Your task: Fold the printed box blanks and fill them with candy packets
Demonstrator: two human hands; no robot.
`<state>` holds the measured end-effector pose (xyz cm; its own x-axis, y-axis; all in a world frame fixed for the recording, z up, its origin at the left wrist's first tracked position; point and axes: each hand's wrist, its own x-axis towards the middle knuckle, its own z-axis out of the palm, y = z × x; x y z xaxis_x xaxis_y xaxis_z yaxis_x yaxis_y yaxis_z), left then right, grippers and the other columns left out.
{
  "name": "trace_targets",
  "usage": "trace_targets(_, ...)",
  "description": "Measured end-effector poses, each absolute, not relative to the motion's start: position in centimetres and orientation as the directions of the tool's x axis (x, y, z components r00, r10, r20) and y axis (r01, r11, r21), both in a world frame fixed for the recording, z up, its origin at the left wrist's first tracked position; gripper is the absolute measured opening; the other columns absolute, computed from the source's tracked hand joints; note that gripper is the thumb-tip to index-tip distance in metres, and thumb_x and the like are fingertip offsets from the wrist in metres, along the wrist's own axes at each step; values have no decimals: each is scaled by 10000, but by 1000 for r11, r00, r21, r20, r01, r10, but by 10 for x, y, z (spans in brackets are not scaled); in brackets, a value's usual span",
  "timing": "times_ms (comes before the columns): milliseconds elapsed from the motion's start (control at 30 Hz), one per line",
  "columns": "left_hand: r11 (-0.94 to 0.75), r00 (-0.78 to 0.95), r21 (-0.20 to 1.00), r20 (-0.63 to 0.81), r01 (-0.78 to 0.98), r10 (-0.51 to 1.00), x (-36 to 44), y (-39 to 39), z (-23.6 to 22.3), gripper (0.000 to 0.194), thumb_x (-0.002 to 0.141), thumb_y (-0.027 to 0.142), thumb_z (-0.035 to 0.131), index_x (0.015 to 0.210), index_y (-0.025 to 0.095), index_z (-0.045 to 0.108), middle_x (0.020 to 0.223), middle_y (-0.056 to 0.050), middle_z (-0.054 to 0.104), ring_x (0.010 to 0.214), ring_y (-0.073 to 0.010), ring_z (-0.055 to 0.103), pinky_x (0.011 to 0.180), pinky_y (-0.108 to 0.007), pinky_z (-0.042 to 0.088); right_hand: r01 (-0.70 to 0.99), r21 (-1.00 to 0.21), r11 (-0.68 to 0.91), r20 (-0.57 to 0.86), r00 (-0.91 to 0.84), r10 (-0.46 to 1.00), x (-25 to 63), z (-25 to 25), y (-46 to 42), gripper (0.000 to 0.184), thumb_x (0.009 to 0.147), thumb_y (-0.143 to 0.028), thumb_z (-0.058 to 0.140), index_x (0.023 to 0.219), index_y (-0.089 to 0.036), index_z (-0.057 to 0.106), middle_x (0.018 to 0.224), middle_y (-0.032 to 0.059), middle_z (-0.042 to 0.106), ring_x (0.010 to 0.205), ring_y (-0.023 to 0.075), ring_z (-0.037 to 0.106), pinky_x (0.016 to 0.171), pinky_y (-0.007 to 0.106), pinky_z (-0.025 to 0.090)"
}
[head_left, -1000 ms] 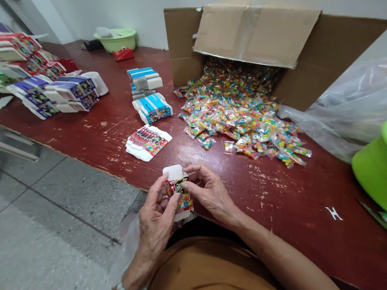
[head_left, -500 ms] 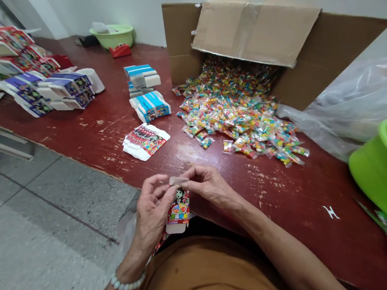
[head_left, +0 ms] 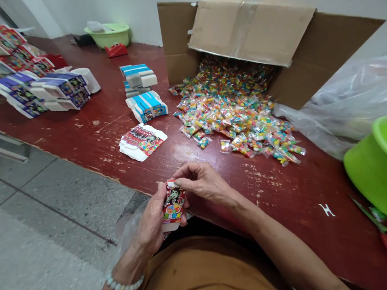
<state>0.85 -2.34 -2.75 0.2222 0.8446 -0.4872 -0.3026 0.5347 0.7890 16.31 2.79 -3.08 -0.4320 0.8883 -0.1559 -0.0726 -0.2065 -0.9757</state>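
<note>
The small red carton point(head_left: 175, 205) is low in view, towards six o'clock, by the near edge of the bench point(head_left: 279, 200). Its top flap point(head_left: 171, 184) could crease or tear if the right hand point(head_left: 205, 181) presses it crooked; too hard a squeeze could crush the carton, too slack a one drop it. The left hand's point(head_left: 153, 221) grip is partly closed around the carton's sides. The right hand's grip is nearly closed at the flap; whether it pinches or merely presses is unclear. Fanned flat cartons point(head_left: 148, 143) lie at eleven o'clock from it.

Box point(head_left: 173, 205) (in left hand point(head_left: 151, 224)) before packets point(head_left: 234, 116)
</note>
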Motion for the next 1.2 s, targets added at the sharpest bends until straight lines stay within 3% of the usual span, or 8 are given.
trace_targets(300, 439, 229, 882, -397, -173, 889, -2, -21, -42, 657, 773, 812, 603, 795, 171, 742, 613, -61, 709, 428, -160, 601, 403, -250, 418, 55, -996, -74, -89, -355, 931, 168, -27, 24, 123, 834, -273, 702, 860, -159, 739, 780, 29, 729, 632, 109, 618, 586, 226, 481)
trace_targets(400, 424, 231, 888, -382, -176, 895, -4, -20, -42, 684, 789, 778, 623, 1048, 159, 754, 646, -59, 719, 436, -162, 608, 414, -243, 435, 66, -997, -49, -70, -369, 927, 170, -26, 25, 126, 845, -272, 701, 874, -158, 747, 786, 26, 733, 646, 113, 622, 592, 226, 475)
trace_targets(567, 447, 247, 855, -388, -263, 888, -2, -19, -42, 824, 814, 715, 656, 1443, 197, 531, 679, -28, 720, 420, -166, 613, 393, -234, 454, 67, -972, 225, 163, -497, 852, 173, -25, 23, 163, 935, -274, 642, 839, -184, 737, 992, 52, 749, 868, 151, 673, 797, 290, 516)
trace_targets(767, 457, 213, 808, -405, -372, 889, 14, -14, -38, 726, 738, 557, 831, 1324, 247, 533, 741, 0, 727, 497, -177, 667, 472, -272, 566, 300, -880, 369, 196, -477, 857, 182, -40, 34, 154, 965, -206, 606, 1035, -215, 743, 983, 40, 688, 918, 157, 631, 863, 315, 499)
trace_targets(867, 444, 198, 787, -398, -429, 896, 15, -4, -32, 615, 678, 372, 916, 1183, 226, 597, 933, -41, 768, 655, -182, 722, 586, -297, 622, 533, -760, 371, 229, -313, 922, 212, -44, 56, 262, 975, -284, 596, 1208, -215, 697, 1152, 91, 683, 1041, 212, 624, 893, 353, 498)
trace_targets(967, 407, 127, 816, -390, -410, 912, 8, 11, -32, 616, 581, 278, 968, 1081, 193, 618, 1025, -65, 766, 712, -198, 738, 606, -327, 639, 905, -388, 176, 202, -103, 974, 248, -45, 75, 507, 914, -189, 601, 1417, -156, 560, 1474, 189, 545, 1312, 348, 478, 1028, 509, 404)
trace_targets(1067, 343, -8, 868, -370, -359, 929, -1, 24, -38, 695, 470, 220, 995, 1038, 189, 595, 869, -7, 741, 679, -221, 744, 586, -347, 640, 985, -84, 148, 77, -142, 987, 268, -51, 82, 508, 907, -99, 512, 1412, -128, 553, 1495, 199, 543, 1347, 377, 439, 1032, 573, 347)
trace_targets(1200, 302, -78, 896, -344, -326, 936, -10, 29, -40, 791, 425, 212, 995, 1119, 186, 615, 760, 36, 700, 637, -191, 721, 551, -292, 623, 967, -81, 243, 94, -236, 967, 264, -60, 79, 382, 957, -71, 405, 1228, -128, 669, 1238, 199, 701, 1164, 322, 570, 995, 510, 368)
